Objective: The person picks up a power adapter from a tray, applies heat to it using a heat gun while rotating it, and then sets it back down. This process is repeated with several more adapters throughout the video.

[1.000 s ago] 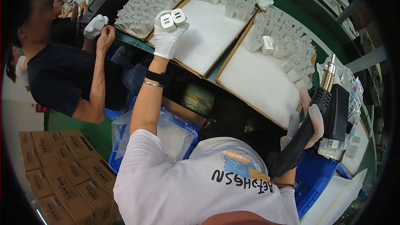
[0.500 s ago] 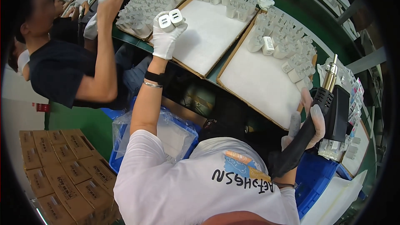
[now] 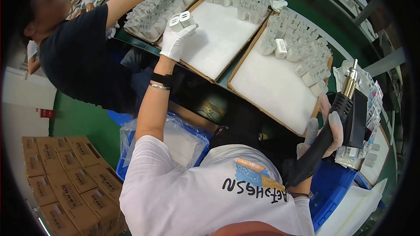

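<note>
My left hand (image 3: 175, 41), in a white glove, is closed around two white USB charger plugs (image 3: 180, 21) held side by side, ports facing up. It hovers over the left edge of the middle foam-lined tray (image 3: 210, 39). In my right hand (image 3: 328, 133), its fingertips covered in whitish material, is the black handle of a hot air gun (image 3: 339, 105). The gun's metal nozzle points up and away at the right of the bench. Beyond it, the right foam-lined tray (image 3: 271, 91) carries many chargers in clear film (image 3: 295, 46) along its far and right sides.
A co-worker (image 3: 83, 57) leans in at the left, one arm stretched across a tray full of chargers (image 3: 151, 15). Blue crates (image 3: 328, 196) stand low on both sides of me. Cartons (image 3: 70, 179) are stacked on the floor at lower left. A black device (image 3: 356, 118) sits behind the gun.
The co-worker has leaned forward and stretched an arm far over the bench. My left hand has tilted slightly, still holding both chargers. The hot air gun has shifted slightly right and down.
</note>
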A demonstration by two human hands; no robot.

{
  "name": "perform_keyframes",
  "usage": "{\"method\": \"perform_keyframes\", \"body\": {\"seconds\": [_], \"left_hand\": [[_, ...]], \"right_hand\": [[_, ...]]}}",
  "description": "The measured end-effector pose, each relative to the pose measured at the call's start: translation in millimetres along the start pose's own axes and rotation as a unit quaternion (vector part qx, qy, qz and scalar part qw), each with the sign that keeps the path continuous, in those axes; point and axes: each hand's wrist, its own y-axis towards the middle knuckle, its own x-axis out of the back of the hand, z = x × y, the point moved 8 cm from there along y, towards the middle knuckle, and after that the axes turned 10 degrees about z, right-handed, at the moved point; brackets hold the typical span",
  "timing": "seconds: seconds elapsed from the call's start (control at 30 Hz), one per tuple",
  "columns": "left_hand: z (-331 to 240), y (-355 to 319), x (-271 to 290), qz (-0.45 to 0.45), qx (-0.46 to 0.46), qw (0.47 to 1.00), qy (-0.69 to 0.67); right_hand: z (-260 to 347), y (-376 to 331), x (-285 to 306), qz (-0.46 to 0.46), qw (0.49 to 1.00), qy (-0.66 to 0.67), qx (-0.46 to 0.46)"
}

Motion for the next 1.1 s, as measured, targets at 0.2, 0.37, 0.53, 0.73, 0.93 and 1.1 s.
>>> {"method": "perform_keyframes", "body": {"seconds": [0.2, 0.37, 0.53, 0.73, 0.93, 1.1], "left_hand": [[9, 4, 2, 0.032, 0.047, 0.997, -0.044], [14, 6, 12, 0.044, 0.038, 0.989, -0.137], [8, 4, 10, 0.057, 0.039, 0.990, -0.120], [8, 4, 3, 0.092, 0.049, 0.990, -0.094], [-19, 7, -5, 0.020, -0.009, 0.944, 0.328], [-19, 8, -5, 0.020, 0.018, 0.811, 0.584]], "right_hand": [[0, 0, 1, -0.002, 1.000, -0.009, -0.003], [1, 1, 2, 0.001, 1.000, 0.020, -0.003], [-2, -1, 3, 0.001, 0.999, 0.037, 0.000], [2, -2, 3, -0.002, 0.999, 0.033, -0.012], [-1, -4, 11, 0.001, 1.000, 0.017, -0.010], [-2, -7, 8, 0.000, 0.999, 0.029, -0.024]]}}
